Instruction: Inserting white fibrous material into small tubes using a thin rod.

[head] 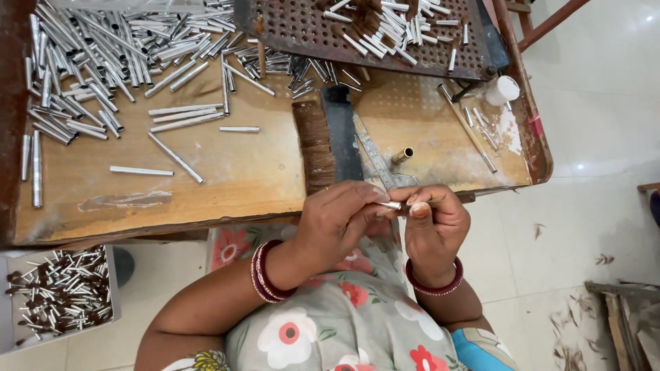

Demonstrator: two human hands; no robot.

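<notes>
Just past the near edge of the wooden worktable (227, 185), both hands meet over the lap. L hand (337, 223) has fingers curled in, thumb and forefinger pinched shut on a short metal tube (392, 205); the tube lies roughly level, its free end pointing toward the R hand. R hand (434, 223) is also curled nearly closed, fingertips (417, 206) touching the tube's other end along w/ what looks like a thin dark tuft, too small to tell for sure. So the tube sits between the two hands, gripped from both sides.

Directly beyond the L hand's knuckles lies a flat brush (323, 141) w/ brown bristles and a dark back, on the table. Just beyond the R hand: a metal ruler (371, 154) angled across the wood, and a small brass-coloured ferrule (403, 155) beside it. Far beyond and to the L of the L hand, a big heap of silver tubes (89, 55) spreads over the table. Beyond both hands, a perforated tray (302, 31) carries more short tubes. Well to the L of the L forearm, below table level, a grey bin (58, 295) holds finished-looking pieces w/ dark tips. Red bangles (263, 273) ring the L wrist.
</notes>
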